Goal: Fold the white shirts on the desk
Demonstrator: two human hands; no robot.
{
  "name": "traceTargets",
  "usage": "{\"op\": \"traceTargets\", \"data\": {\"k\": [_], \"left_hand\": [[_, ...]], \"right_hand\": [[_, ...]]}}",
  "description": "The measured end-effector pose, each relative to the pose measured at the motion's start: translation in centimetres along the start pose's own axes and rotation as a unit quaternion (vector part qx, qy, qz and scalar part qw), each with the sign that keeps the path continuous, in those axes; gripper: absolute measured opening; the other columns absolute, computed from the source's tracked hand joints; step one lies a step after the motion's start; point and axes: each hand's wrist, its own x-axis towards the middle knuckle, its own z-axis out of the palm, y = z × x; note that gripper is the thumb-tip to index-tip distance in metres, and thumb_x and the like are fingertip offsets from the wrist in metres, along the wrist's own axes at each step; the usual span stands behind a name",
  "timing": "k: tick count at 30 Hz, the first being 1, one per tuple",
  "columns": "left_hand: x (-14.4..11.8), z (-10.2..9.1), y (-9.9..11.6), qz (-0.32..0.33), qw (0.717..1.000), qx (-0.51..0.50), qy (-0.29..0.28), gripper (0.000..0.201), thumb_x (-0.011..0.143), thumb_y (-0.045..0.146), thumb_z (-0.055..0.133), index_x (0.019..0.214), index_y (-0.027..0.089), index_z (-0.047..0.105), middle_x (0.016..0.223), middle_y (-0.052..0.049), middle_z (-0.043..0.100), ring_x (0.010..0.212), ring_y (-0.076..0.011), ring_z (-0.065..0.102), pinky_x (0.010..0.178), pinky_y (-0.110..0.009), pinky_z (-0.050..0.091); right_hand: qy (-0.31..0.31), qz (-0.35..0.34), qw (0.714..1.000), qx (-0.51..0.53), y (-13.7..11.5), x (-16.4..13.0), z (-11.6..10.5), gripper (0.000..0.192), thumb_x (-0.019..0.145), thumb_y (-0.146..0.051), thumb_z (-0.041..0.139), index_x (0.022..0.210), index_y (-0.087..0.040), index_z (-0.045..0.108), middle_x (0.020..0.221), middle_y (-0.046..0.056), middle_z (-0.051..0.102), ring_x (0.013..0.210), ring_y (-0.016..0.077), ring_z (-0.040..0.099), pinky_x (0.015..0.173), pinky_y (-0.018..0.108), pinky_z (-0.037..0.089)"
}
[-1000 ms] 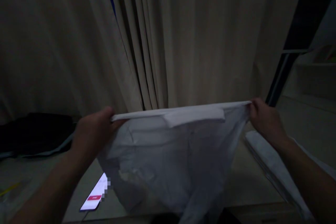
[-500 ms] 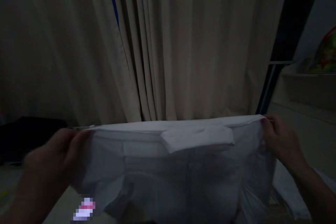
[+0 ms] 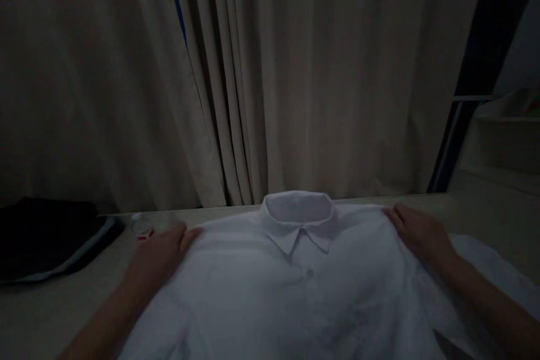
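1. The white shirt (image 3: 295, 292) lay flat and front-up on the bench (image 3: 50, 315), its collar (image 3: 298, 211) standing at the far side, close to the bench's back edge, and its body spreading toward the person and out of the lower frame.
2. The left hand (image 3: 162, 253) rested on the shirt's left shoulder edge, fingers stretched forward; whether it pinched the cloth or only pressed it could not be told in the dim light.
3. The right hand (image 3: 417, 233) lay over the shirt's right shoulder, fingers curved down on the fabric; a grasp could not be told here either.
4. More white cloth (image 3: 493, 270) spread on the bench just right of the right forearm, touching or joined to the shirt; which one could not be told.
5. A dark folded cloth (image 3: 46, 242) lay at the bench's left end, well apart from the shirt.
6. A small clear object with a red mark (image 3: 143, 228) sat just beyond the left hand, near the back edge; too dim to name.
7. Bare bench surface showed between the dark cloth and the left forearm, and in a thin strip behind the collar.
8. Beige curtains (image 3: 316, 79) hung right behind the bench, with a blue stripe (image 3: 175, 0) in one fold.
9. A dark upright frame (image 3: 476, 73) and a pale shelf (image 3: 502, 140) stood at the right.
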Motion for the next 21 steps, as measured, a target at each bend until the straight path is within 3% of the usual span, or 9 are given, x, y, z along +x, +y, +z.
{"op": "traceTargets", "data": {"k": [3, 5, 11, 14, 17, 21], "left_hand": [[2.0, 7.9, 2.0, 0.075, 0.993, 0.013, -0.093, 0.052, 0.086, 0.057, 0.013, 0.091, 0.02, 0.049, 0.082, -0.011, 0.071, 0.08, -0.0269, 0.067, 0.069, -0.034, 0.044], [3.2, 12.2, 2.6, 0.099, 0.988, 0.007, -0.12, 0.048, 0.087, 0.054, 0.015, 0.095, 0.02, 0.047, 0.087, -0.013, 0.072, 0.084, -0.0274, 0.067, 0.072, -0.036, 0.045], [7.8, 20.5, 4.2, 0.066, 0.99, -0.024, -0.125, 0.041, 0.089, 0.046, 0.011, 0.094, 0.02, 0.042, 0.09, -0.013, 0.071, 0.082, -0.026, 0.068, 0.069, -0.035, 0.044], [9.0, 25.5, 5.4, 0.045, 0.987, -0.025, -0.154, 0.044, 0.089, 0.045, 0.012, 0.101, 0.017, 0.044, 0.091, -0.013, 0.071, 0.082, -0.0257, 0.068, 0.069, -0.035, 0.046], [8.8, 29.9, 7.1, 0.061, 0.988, 0.017, -0.14, 0.042, 0.088, 0.034, 0.022, 0.113, 0.011, 0.046, 0.105, -0.017, 0.066, 0.095, -0.0284, 0.064, 0.077, -0.04, 0.047], [6.8, 31.7, 11.0, 0.136, 0.989, -0.01, -0.065, 0.043, 0.088, 0.032, 0.026, 0.119, 0.015, 0.051, 0.122, -0.016, 0.058, 0.114, -0.0278, 0.053, 0.097, -0.044, 0.039]], "right_hand": [[-0.099, -0.043, 0.994, -0.003, -0.4, 0.0, 9.2, 0.045, 0.092, -0.053, 0.022, 0.082, -0.023, 0.053, 0.076, 0.006, 0.07, 0.07, 0.0236, 0.066, 0.057, 0.031, 0.036], [-0.127, -0.062, 0.99, -0.009, -0.4, 0.3, 13.9, 0.042, 0.093, -0.051, 0.023, 0.087, -0.022, 0.054, 0.079, 0.007, 0.071, 0.072, 0.024, 0.067, 0.058, 0.031, 0.038], [-0.123, -0.055, 0.991, 0.009, -0.2, 3.3, 23.8, 0.044, 0.093, -0.051, 0.02, 0.092, -0.022, 0.053, 0.086, 0.007, 0.071, 0.072, 0.0234, 0.067, 0.058, 0.031, 0.04], [-0.158, -0.027, 0.987, 0.029, -0.6, 3.5, 29.0, 0.045, 0.093, -0.049, 0.019, 0.093, -0.02, 0.053, 0.089, 0.009, 0.07, 0.074, 0.0246, 0.067, 0.06, 0.034, 0.042], [-0.166, -0.031, 0.985, 0.022, -2.1, 2.7, 32.8, 0.039, 0.093, -0.042, 0.028, 0.096, -0.016, 0.056, 0.09, 0.013, 0.067, 0.083, 0.0244, 0.065, 0.067, 0.035, 0.044], [-0.093, -0.095, 0.99, 0.052, -6.0, 1.8, 33.5, 0.032, 0.09, -0.03, 0.034, 0.103, -0.014, 0.059, 0.104, 0.015, 0.063, 0.098, 0.0241, 0.059, 0.084, 0.037, 0.044]]}}
